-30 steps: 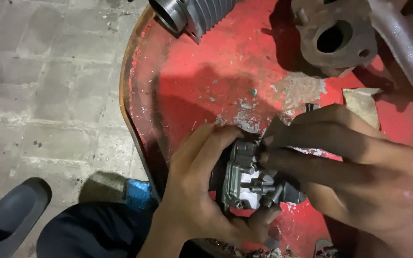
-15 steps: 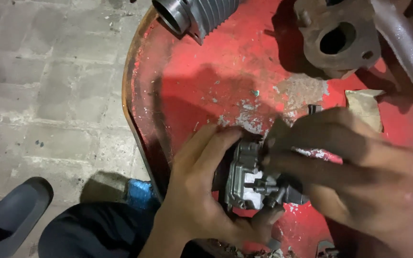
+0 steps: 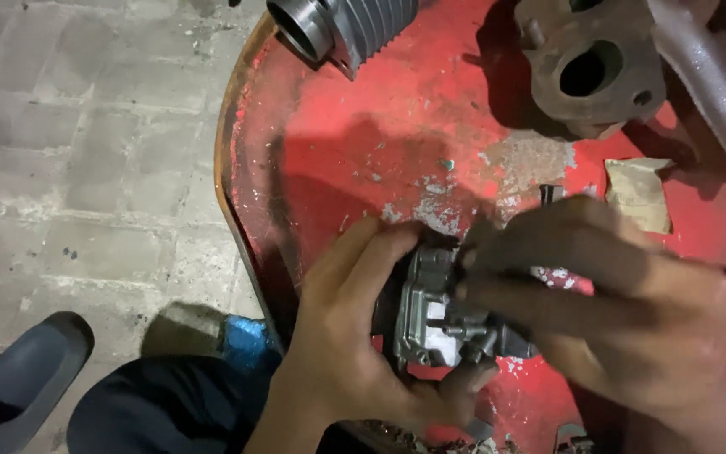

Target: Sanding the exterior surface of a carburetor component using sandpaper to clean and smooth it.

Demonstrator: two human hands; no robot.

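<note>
Both my hands hold a small grey metal engine part (image 3: 434,319), a carburettor-like block with ports and fittings, just above the near side of a worn round red table (image 3: 363,160). My left hand (image 3: 355,345) cups it from the left and below, thumb under it. My right hand (image 3: 623,303) covers it from the right and top, fingers laid over its upper edge. Much of the part is hidden by my fingers.
A ribbed metal cylinder (image 3: 346,25) lies at the table's far edge. A rusty cast housing with a round hole (image 3: 594,71) and a grey metal pipe (image 3: 716,84) sit at the far right. A scrap of paper (image 3: 639,192) lies nearby. Grey paved floor (image 3: 69,151) and a dark shoe (image 3: 18,378) are at left.
My hands keep the part between them with only slight finger shifts; the view has drifted a little.
</note>
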